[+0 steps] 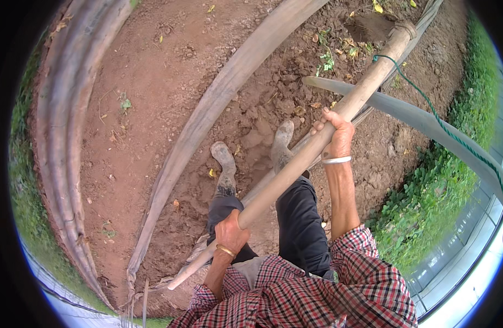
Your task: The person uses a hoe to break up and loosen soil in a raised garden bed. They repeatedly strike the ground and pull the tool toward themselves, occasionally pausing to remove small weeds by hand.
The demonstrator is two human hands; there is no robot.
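A long wooden pole (290, 174), like a tool handle, runs diagonally from lower left to upper right across my body. My left hand (231, 233) grips it near its lower part, at thigh height. Farther up, my right hand (337, 133) is wrapped around the same pole. A band of some kind rings the pole's upper end; whether a blade is fixed there cannot be told. A green twisted cord (444, 123) is looped round the upper pole and runs off to the right.
Muddy boots stand on wet, clumpy soil (255, 135). A long grey plastic hose (212, 98) curves along the left, with more flattened hoses (62, 135) beyond. A grey tube (423, 119) passes behind the pole at right. Green plants (440, 197) border the right side.
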